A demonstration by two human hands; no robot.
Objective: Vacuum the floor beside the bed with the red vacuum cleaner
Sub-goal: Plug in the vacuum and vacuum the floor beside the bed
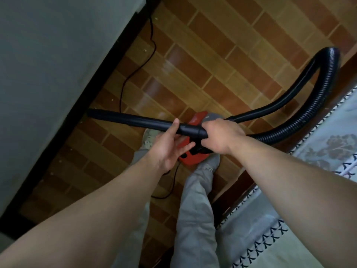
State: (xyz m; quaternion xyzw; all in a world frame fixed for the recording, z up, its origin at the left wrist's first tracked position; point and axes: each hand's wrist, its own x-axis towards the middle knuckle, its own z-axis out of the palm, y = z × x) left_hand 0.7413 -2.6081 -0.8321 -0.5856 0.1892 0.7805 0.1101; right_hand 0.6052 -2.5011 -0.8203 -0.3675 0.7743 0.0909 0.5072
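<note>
Black cord (123, 85): trails across the tiled floor (212, 64), 11 o'clock.
Wand (135, 120): held level, tip toward 9 o'clock.
Left hand (168, 149): fingers straight and spread, touching the wand from beneath.
Red vacuum cleaner (191, 159): on the floor at centre, between the person's feet.
Right hand (222, 136): wrapped round the wand's hose end.
Hose (309, 89): loops toward 2 o'clock.
Bed (328, 151): 4 o'clock.

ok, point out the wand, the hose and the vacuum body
wand (135, 120): head view, middle of the tube
hose (329, 57): head view, top of its bend
vacuum body (193, 158): head view, lower red shell
</note>
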